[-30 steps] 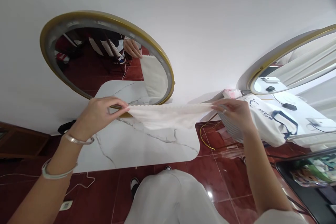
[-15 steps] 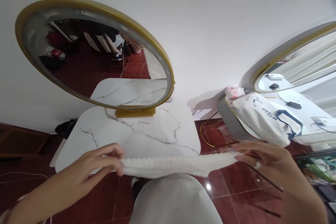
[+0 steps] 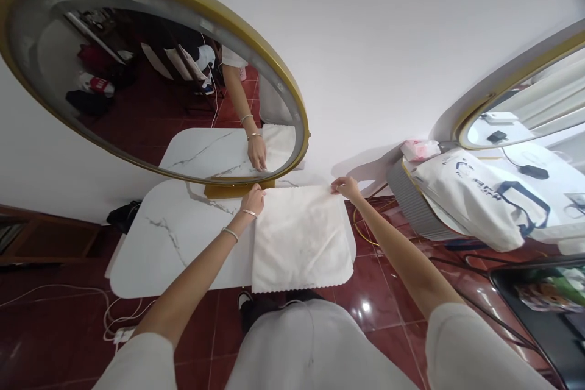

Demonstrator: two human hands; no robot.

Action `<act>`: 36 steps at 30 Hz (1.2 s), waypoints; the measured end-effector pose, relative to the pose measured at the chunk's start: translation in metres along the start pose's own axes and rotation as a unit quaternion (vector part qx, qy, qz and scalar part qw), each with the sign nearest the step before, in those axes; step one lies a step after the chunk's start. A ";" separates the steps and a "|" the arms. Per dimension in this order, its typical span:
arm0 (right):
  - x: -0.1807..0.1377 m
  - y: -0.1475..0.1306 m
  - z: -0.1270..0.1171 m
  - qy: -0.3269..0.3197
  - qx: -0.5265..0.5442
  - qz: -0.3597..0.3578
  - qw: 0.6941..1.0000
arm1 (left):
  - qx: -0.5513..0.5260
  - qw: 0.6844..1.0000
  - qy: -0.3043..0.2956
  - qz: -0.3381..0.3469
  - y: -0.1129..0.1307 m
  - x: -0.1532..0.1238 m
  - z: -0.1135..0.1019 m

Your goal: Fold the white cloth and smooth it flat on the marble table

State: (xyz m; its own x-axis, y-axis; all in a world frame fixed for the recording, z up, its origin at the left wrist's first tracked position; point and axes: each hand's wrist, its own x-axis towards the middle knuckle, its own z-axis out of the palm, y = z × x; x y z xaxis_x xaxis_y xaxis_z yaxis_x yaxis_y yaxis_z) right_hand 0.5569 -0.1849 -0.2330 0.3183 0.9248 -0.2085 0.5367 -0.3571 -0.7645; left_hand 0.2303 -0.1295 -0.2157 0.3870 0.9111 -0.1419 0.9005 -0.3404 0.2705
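A white cloth [image 3: 301, 241] with a scalloped edge lies spread over the right part of the marble-patterned table [image 3: 155, 256]. Its near edge reaches the table's front edge, by my body. My left hand [image 3: 254, 200] pinches the cloth's far left corner, close to the gold mirror base. At the far right corner, my right hand [image 3: 346, 187] grips the cloth between thumb and fingers. Both arms are stretched forward, with the far edge drawn straight between the hands.
A round gold-framed mirror [image 3: 299, 97] stands at the back of the table against the wall. To the right is a second table [image 3: 414, 210] with a white printed tote bag [image 3: 466, 192] and a tissue pack [image 3: 419, 149]. White cables [image 3: 107, 317] lie on the red tiled floor.
Both hands have moved forward and closer together, from above my lap to the table's far side. The cloth, earlier a stretched narrow band, is now laid out flat on the tabletop.
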 end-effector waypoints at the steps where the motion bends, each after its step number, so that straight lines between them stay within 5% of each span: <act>1: 0.002 0.002 0.004 0.013 -0.011 0.001 1.000 | 0.002 1.000 0.006 0.003 0.000 -0.002 0.005; 8: -0.038 0.005 0.049 0.069 -0.099 -0.050 0.991 | 0.030 0.996 0.074 0.038 0.013 -0.043 0.051; 14: -0.066 0.001 0.122 0.016 -0.267 -0.117 0.956 | -0.009 0.993 0.115 -0.023 0.032 -0.025 0.090; 18: -0.036 0.003 0.137 0.031 -0.296 -0.104 0.949 | -0.015 0.991 0.122 -0.042 0.041 0.005 0.097; 30: 0.065 -0.018 0.128 0.042 -0.290 -0.104 0.951 | -0.024 0.988 0.069 -0.137 0.039 0.119 0.084; 33: 0.062 -0.015 0.126 0.049 -0.293 -0.119 0.948 | -0.017 0.994 0.085 -0.062 0.044 0.099 0.088; 36: 0.026 -0.001 0.120 0.055 -0.294 -0.135 0.945 | -0.013 0.992 0.113 0.055 0.053 0.035 0.097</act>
State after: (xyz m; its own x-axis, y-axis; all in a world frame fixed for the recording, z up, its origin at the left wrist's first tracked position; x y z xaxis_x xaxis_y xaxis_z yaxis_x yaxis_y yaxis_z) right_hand 0.4702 -0.1447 -0.3108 0.1693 0.9849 0.0350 0.9406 -0.1509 -0.3041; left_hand 0.3106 -0.1386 -0.2984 0.4253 0.8987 0.1066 0.8486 -0.4370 0.2983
